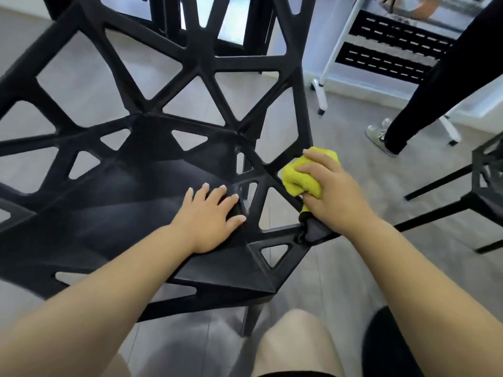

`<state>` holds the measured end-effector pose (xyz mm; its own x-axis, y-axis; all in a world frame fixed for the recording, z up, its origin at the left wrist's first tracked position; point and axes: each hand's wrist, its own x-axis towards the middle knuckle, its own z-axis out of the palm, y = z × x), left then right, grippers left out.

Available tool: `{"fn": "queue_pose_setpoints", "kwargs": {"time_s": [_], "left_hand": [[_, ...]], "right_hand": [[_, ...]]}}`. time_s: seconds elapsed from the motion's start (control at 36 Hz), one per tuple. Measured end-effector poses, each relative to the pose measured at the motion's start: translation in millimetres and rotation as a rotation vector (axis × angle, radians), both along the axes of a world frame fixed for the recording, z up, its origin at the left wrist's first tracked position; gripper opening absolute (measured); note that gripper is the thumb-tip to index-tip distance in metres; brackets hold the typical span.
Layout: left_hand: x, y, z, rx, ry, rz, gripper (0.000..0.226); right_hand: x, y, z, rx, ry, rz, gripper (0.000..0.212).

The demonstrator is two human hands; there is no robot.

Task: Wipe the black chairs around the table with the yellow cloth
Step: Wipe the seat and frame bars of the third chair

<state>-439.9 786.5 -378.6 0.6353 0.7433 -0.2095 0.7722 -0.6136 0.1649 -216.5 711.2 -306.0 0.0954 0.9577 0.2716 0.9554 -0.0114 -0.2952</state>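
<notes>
A black chair (130,202) with a web of triangular cut-outs fills the left and middle of the head view, its back rising toward the top. My left hand (209,216) lies flat on the seat, fingers spread, holding nothing. My right hand (332,191) grips a bunched yellow cloth (296,180) and presses it against the chair's right side rail, near the front right corner of the seat. A second black chair (484,180) shows partly at the right edge.
Another person's dark trouser leg (424,99) and a grey shoe (378,137) stand at the right. A white wheeled rack (326,77) with black slotted shelves stands behind. Black table legs (174,20) rise at the top. Grey floor lies all around; my knees are at the bottom.
</notes>
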Motion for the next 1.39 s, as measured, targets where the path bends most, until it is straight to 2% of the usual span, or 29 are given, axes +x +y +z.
{"fn": "queue_pose_setpoints", "kwargs": {"time_s": [0.19, 0.31, 0.36, 0.42, 0.53, 0.69, 0.89, 0.97, 1.11, 1.25, 1.39], "left_hand": [[-9.8, -18.7, -1.7, -0.021, 0.032, -0.025, 0.065], [-16.7, -34.7, 0.8, -0.004, 0.055, -0.052, 0.093], [-15.3, -34.3, 5.6, 0.015, 0.077, -0.056, 0.098], [-9.9, -30.1, 13.9, 0.071, 0.079, -0.073, 0.094], [11.2, -14.2, 30.9, 0.097, 0.003, -0.047, 0.062], [33.2, 7.5, 30.4, 0.016, 0.074, -0.037, 0.073], [30.0, 27.5, 28.4, -0.251, -0.093, -0.029, 0.066], [33.1, 26.8, 27.1, -0.215, -0.049, -0.045, 0.063], [38.9, 29.1, 30.7, -0.12, -0.032, -0.074, 0.064], [39.0, 32.4, 36.4, -0.075, -0.036, -0.077, 0.07], [36.5, 37.4, 37.1, -0.071, -0.02, -0.089, 0.067]], "right_hand": [[-12.2, -38.0, -5.2, 0.018, -0.05, 0.08, 0.046], [-15.8, -57.2, -3.0, 0.046, -0.119, 0.118, 0.044], [-13.9, -54.1, -0.2, 0.053, -0.141, 0.128, 0.047], [-9.4, -39.8, 4.4, 0.053, -0.147, 0.121, 0.044], [0.9, 10.6, 21.1, 0.067, -0.178, 0.071, 0.042], [13.7, 88.4, 56.4, -0.013, -0.218, -0.058, 0.043], [14.4, 68.8, 49.5, 0.01, -0.238, 0.03, 0.041], [16.3, 46.1, 39.7, 0.017, -0.271, 0.104, 0.042], [21.6, 61.6, 47.5, -0.038, -0.303, 0.083, 0.041], [22.2, 118.6, 70.8, -0.067, -0.373, -0.037, 0.034], [17.2, 159.0, 76.5, 0.042, -0.587, -0.237, 0.033]]}}
